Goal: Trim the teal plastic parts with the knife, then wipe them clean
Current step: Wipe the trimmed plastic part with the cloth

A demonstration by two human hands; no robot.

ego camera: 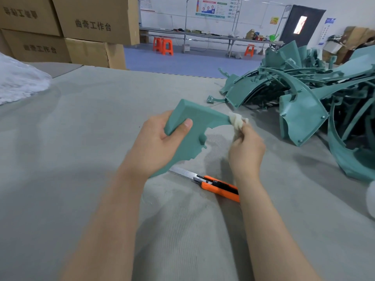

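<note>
1. Both forearms (105,220) reach in over the near edge of the grey-covered table (81,118), closest to the camera.
2. At the table's left edge lies a white crinkled bundle (18,80), cut off by the frame, and I cannot tell what it is. Cardboard boxes (81,27) stand beyond the far left corner.
3. Mid-table, the left hand (160,142) grips a teal plastic part (194,122), held up off the table. The thumb is on top and the fingers are hidden beneath.
4. Below the part, between the wrists, an orange utility knife (215,184) lies untouched with its blade extended. The right wrist hides its handle end. Trimming of this piece looks finished.
5. The right hand (246,151) pinches a white cloth (236,121) against the part's right tip, so wiping seems under way. The cloth is blurred.
6. Toward the far right corner sits a pile of teal parts (304,94). Whether they are trimmed or waiting cannot be told, so much of the task may remain. A pale rounded shape (371,199) at the right edge is cut off.
</note>
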